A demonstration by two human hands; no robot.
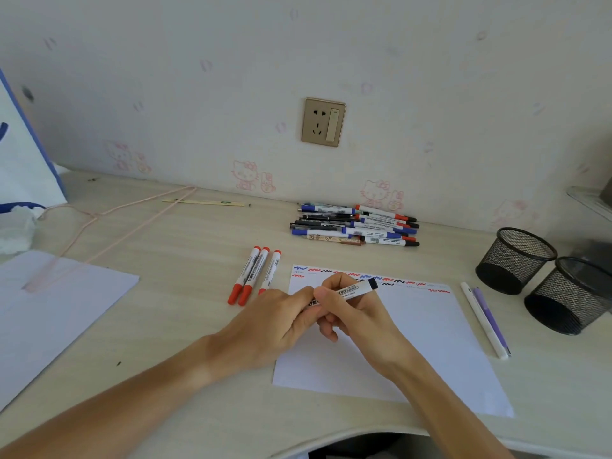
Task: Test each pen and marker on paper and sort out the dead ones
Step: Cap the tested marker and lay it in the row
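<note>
Far left: white bag with blue trim (23,154) leaning at the wall, spare white sheet (49,313) lying on the desk (185,246) below it, pink cord (132,207) trailing across

Then three red-capped whiteboard markers (253,276) side by side, caps toward the near edge, just left of the test paper (430,342)

Left hand (275,326) coming in over the paper's left edge, fingers closed on the near end of a black-capped marker (356,289). Can't tell what's on that end, buried between both hands

Right hand (351,313) right up against it, thumb and fingers clamped round the barrel's middle. Marker held above the paper, tilted up to the right, printed label and black end cap sticking out past the right fingertips over the squiggle row

Squiggles (374,279) in blue, red and black running along the paper's far edge, rest of the sheet blank

Behind the paper, near the wall: pile of pens and markers (357,225), blue, red and black caps mixed. Gold wall socket (323,122) above it

Right of the paper: white pen (482,319) and purple pen (490,318) lying together, touching lengthwise

Far right: two black mesh pen cups (543,279) side by side
</note>
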